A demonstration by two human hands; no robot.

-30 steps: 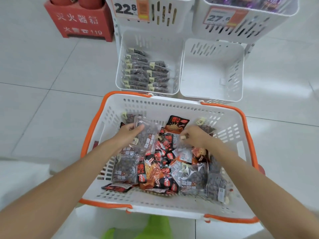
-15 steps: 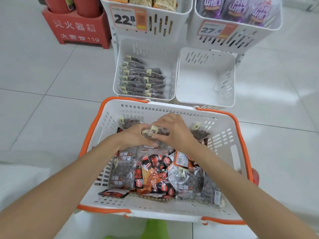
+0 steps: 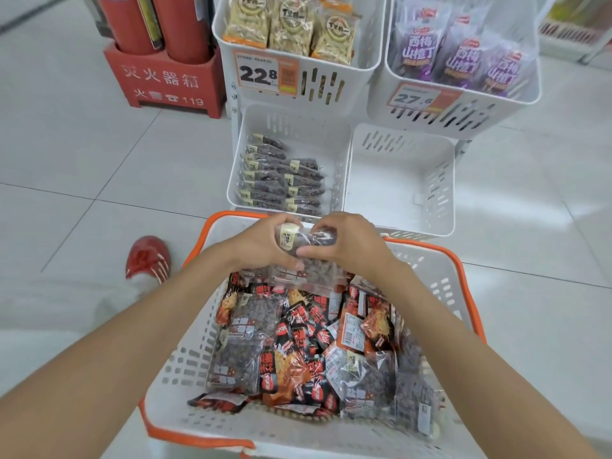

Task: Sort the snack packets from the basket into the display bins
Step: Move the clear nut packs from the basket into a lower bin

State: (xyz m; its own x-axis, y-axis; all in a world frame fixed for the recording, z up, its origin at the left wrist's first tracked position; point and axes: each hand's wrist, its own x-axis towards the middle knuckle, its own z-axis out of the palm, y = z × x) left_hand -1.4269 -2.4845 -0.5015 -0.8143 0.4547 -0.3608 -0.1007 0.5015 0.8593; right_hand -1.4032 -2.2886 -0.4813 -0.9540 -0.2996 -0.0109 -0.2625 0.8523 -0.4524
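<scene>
head view: left hand [image 3: 261,246] grip and right hand [image 3: 347,246] grip both clutch clear packets [image 3: 308,256] above basket [image 3: 443,279].

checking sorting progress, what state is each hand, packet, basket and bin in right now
left grip: curled round the clear packets
right grip: pinching the same packets
clear packets: held over the basket's far end
basket: holds many mixed packets
lower left bin: partly filled, dark packets in rows
lower right bin: no packets inside
upper bins: stocked

Basket [image 3: 185,352] before two low bins [image 3: 402,180], two stocked bins [image 3: 298,81] above
</scene>
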